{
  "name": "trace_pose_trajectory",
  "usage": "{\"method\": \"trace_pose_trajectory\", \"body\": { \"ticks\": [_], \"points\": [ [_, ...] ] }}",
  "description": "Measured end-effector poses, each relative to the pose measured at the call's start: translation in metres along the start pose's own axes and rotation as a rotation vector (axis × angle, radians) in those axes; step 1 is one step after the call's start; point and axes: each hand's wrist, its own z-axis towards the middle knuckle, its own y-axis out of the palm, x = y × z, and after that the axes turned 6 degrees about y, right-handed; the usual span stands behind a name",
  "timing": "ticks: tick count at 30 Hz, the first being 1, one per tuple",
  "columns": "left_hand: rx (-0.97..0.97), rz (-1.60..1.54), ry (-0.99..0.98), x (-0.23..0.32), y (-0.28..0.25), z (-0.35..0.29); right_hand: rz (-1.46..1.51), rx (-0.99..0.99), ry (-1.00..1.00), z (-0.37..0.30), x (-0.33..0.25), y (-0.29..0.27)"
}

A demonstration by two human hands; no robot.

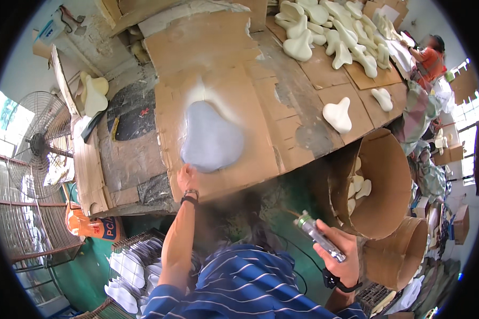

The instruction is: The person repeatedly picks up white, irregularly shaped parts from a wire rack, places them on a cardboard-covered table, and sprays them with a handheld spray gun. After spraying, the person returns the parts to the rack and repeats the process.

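Observation:
A grey bicycle seat pad [214, 139] lies on a cardboard sheet on the bench, its narrow end pointing away from me. A pale spray haze marks the cardboard around it. My left hand [186, 178] is at its near left edge, fingers closed and pinching the rim. In my right hand [341, 250], low and right of the bench, I grip a silver spray gun [320, 239] with a green ring near its tip. The tip points up and left, away from the pad. My right fingers are wrapped round its body.
Cream seat pads [338, 114] lie on the bench, with a heap [330, 32] at the far right. Open cardboard drums [380, 186] stand below the right edge. A fan [37, 143] is at left, above a wire basket of pale pads [135, 266]. A person [428, 61] works far right.

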Motion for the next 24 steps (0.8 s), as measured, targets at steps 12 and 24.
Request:
{"method": "trace_pose_trajectory", "body": {
  "ticks": [12, 24],
  "points": [
    [-0.081, 0.233, 0.0, 0.05, -0.024, 0.018, 0.128, 0.071, -0.027, 0.017, 0.024, -0.003],
    [-0.034, 0.165, 0.103, 0.092, -0.026, 0.01, 0.099, -0.002, -0.004, 0.027, 0.034, 0.013]
  ]
}}
